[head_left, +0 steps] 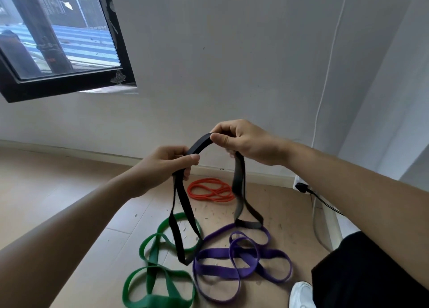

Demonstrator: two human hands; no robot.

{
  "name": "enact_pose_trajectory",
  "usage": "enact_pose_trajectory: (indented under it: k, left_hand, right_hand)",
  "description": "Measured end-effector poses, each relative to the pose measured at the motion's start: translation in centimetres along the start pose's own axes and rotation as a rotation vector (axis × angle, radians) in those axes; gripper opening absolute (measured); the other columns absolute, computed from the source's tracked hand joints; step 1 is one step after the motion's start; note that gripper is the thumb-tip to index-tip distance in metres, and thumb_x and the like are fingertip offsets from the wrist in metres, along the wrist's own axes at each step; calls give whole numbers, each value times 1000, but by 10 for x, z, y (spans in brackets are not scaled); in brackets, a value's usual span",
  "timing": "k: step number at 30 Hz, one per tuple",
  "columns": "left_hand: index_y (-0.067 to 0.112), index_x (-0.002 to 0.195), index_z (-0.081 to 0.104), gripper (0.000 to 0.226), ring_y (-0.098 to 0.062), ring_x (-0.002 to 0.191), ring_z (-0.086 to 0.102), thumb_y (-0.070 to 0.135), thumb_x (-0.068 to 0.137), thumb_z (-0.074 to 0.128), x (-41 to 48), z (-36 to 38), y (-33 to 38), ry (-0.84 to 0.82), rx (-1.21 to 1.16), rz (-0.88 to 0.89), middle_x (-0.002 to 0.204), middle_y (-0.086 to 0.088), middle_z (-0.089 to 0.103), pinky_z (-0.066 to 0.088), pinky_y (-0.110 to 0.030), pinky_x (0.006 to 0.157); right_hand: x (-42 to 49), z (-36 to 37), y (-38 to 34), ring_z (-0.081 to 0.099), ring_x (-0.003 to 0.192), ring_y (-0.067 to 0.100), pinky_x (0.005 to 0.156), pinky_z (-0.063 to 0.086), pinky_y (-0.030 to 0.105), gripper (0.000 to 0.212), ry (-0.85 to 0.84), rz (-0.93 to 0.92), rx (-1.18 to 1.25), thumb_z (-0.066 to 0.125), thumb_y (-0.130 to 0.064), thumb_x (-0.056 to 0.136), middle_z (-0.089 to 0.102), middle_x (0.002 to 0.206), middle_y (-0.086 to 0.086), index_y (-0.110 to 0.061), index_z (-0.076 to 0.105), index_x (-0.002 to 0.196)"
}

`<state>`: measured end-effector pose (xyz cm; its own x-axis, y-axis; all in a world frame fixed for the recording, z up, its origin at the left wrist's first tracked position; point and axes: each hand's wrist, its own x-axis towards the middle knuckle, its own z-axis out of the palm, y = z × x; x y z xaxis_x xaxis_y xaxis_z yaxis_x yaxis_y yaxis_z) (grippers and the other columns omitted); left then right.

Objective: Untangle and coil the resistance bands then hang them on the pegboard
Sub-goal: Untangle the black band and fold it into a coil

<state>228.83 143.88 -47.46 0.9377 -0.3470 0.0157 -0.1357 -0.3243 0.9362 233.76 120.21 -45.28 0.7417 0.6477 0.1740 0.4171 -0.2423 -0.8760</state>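
Pale wooden floor (58, 180) fills the foreground, with a white shoe (301, 295) at the near right edge. On the floor a green band (153, 256) and a purple band (218, 253) lie side by side in loose loops. Above them, the left hand (162, 166) and right hand (246, 142) each pinch a black band (200, 142). It arches between them, and its loops hang down. Farther off, an orange band (214, 192) lies near the grey wall (232, 52).
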Motion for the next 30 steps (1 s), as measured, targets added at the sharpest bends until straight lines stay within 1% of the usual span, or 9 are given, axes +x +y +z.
enact_pose_trajectory:
  k: [2,6,11,14,18,21,24,28,30]
  left_hand:
    - [-3,104,67,51,-18,71,60,45,86,67,-1,-3,-1,25,46,3,70,0,60,52,-29,78]
    - [7,94,72,34,-16,69,56,39,86,66,0,-6,0,92,36,26,68,0,58,48,-36,82]
    - [8,99,71,30,-13,70,52,36,90,69,3,7,8,112,-91,77,74,-2,52,49,-28,75]
    - [10,96,70,28,-15,70,53,35,87,64,4,17,13,95,-92,115,73,-3,53,50,-26,73]
    - [9,95,68,30,-18,74,55,37,89,59,3,21,13,22,-77,112,75,-5,56,52,-30,77]
    - [12,96,65,32,-23,77,60,43,93,58,2,16,6,-73,-56,62,76,-3,59,54,-37,83]
    - [19,94,66,24,-23,78,59,43,93,61,0,10,-7,-130,-50,27,76,-2,57,54,-38,84]
    - [12,102,65,64,-17,71,57,69,73,73,-1,1,-13,-2,-91,40,72,3,53,56,-30,77]
    - [11,104,65,63,-17,70,54,67,77,70,1,-1,-12,56,-136,65,72,2,51,55,-29,76]
  right_hand:
    - [-2,-6,1,42,59,11,58,41,28,24,-2,11,-45,56,-27,102,47,71,1,-5,66,106]
    - [-8,-19,3,48,61,13,59,47,26,29,-72,72,-123,56,-26,102,50,77,12,1,66,107]
    - [-13,-23,2,59,76,22,76,55,32,28,-243,183,-67,67,-23,95,56,87,14,1,64,110]
    - [-10,-6,-2,56,77,23,73,54,32,29,-274,137,-41,70,-22,94,56,89,14,2,63,109]
    - [-6,2,-8,48,57,15,54,44,26,27,-178,61,-49,67,-25,95,49,69,7,1,65,96]
    - [-6,-3,-9,45,54,13,52,41,26,23,-95,2,-56,66,-25,97,50,64,0,-2,69,97]
    - [-6,-11,-8,46,54,13,57,45,26,17,36,-47,30,60,-23,100,53,61,-11,-9,66,92]
    - [-7,-26,-4,50,57,16,61,47,26,25,157,-32,215,62,-30,94,51,62,-3,-6,62,92]
    - [-9,-29,-2,53,60,16,62,50,27,29,103,-5,202,69,-29,89,53,66,0,-2,62,98]
